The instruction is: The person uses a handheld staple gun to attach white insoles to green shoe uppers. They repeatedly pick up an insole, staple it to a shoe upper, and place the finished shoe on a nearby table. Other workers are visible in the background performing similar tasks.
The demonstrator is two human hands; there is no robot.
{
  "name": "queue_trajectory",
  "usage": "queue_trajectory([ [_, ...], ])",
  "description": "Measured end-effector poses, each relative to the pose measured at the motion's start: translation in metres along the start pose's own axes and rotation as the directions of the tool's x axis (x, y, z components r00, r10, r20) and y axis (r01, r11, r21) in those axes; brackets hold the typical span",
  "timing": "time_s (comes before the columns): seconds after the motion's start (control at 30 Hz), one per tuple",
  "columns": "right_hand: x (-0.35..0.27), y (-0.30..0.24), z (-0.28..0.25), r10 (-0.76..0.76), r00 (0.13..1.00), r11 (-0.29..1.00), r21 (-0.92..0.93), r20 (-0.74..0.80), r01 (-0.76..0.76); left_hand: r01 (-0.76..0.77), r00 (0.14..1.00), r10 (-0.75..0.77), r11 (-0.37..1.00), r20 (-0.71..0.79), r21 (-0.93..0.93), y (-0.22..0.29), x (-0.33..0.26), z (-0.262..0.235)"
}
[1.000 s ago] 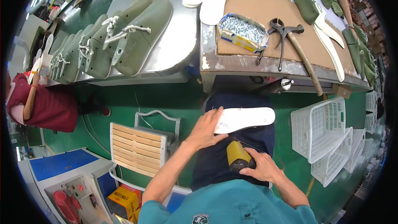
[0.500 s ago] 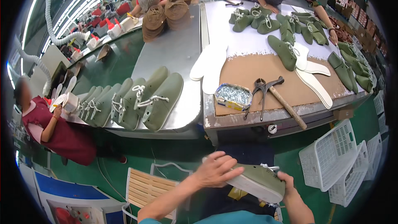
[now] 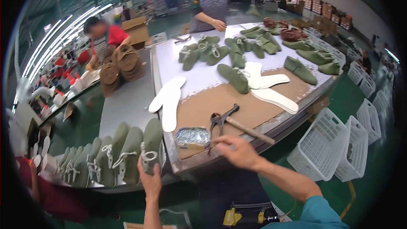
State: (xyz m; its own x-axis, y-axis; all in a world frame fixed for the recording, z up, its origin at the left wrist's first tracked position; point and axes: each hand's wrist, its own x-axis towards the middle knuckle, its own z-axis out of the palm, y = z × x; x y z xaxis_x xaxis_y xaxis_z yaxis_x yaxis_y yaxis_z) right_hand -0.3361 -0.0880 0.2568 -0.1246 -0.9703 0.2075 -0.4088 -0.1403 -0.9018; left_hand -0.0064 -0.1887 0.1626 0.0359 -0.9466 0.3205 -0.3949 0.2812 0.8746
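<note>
Now the green shoe last (image 3: 152, 138) sits at the right end of its row on the metal bench (image 3: 125, 104), long axis pointing away from the left grip (image 3: 151, 183), the nearer one; fingers and thumb straddle its near end, clamped or loose I can't tell. Off right, near the pincers (image 3: 216, 119), the right grip (image 3: 241, 153) curls, contents unclear.

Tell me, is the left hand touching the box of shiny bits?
Apart. The head view shows a clear gap: the left hand is over by a green shoe form, while the box sits on the brown board.
</note>
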Motion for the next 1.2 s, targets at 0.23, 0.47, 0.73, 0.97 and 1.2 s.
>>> queue_trajectory([
  [0.23, 0.007, 0.202, -0.237, -0.168, 0.779, 0.569, -0.705, -0.604, -0.424, -0.303, 0.929, 0.356, 0.888, -0.098, 0.346, 0.013, 0.02, 0.015],
  [0.47, 0.025, 0.189, -0.27, 0.172, 0.902, 0.619, -0.669, -0.396, -0.412, -0.559, 0.827, 0.501, 0.782, 0.255, 0.276, 0.077, 0.062, 0.053],
  [0.73, 0.004, 0.133, -0.273, -0.018, 0.893, 0.674, -0.665, -0.449, -0.321, -0.402, 0.912, 0.147, 0.508, 0.383, 0.762, 0.041, 0.194, 0.172],
  [0.97, -0.028, 0.166, -0.276, 0.268, 0.777, 0.958, 0.245, -0.569, -0.151, -0.182, 0.938, -0.127, 0.61, 0.321, 0.771, -0.01, 0.286, 0.211],
  [1.2, -0.021, 0.141, -0.222, 0.44, 0.696, 0.777, 0.629, -0.568, 0.021, -0.33, 0.81, 0.249, 0.942, 0.53, 0.062, 0.168, 0.205, 0.408],
])
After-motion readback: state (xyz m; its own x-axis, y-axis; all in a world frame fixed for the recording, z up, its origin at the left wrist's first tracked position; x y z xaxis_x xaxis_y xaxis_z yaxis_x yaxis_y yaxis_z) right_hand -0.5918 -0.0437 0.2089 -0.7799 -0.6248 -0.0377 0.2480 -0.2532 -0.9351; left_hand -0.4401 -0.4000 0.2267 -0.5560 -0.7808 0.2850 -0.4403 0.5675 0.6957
